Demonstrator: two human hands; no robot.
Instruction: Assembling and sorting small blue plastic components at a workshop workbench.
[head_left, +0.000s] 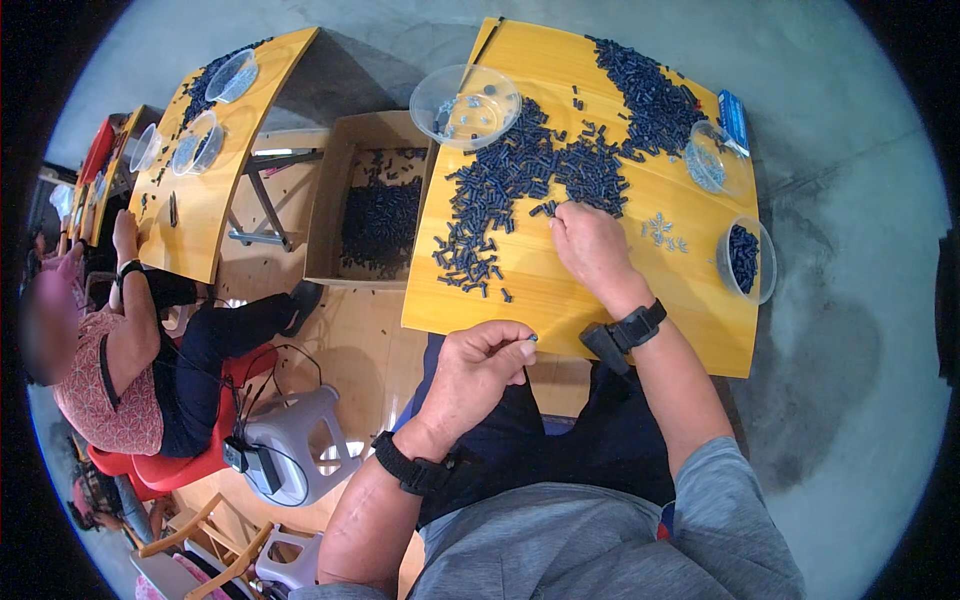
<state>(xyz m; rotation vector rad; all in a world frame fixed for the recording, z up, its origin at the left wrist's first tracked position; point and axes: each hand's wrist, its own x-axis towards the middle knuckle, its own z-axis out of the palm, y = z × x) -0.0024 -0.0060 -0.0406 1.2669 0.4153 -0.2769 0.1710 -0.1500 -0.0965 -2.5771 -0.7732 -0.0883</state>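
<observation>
My left hand (478, 368) is closed in a pinch at the table's front edge. A small dark piece (532, 338) shows between its thumb and fingertip, too little of it visible to name. My right hand (596, 248) reaches over the yellow table (570, 310), fingers closed at the near edge of a pile of short black cylindrical parts (592, 178). Whatever it holds is hidden. Another heap of the black parts (490, 205) lies to its left. Small silvery pieces (662, 230) are scattered just right of my right hand.
Clear tubs stand at the right: one with silvery pieces (706, 170), one with black parts (744, 260). A clear bowl (424, 108) sits back left, a blue box (733, 120) back right. A cardboard box (325, 200) stands left of my table. Further left, a person (130, 370) sits at another table (215, 205).
</observation>
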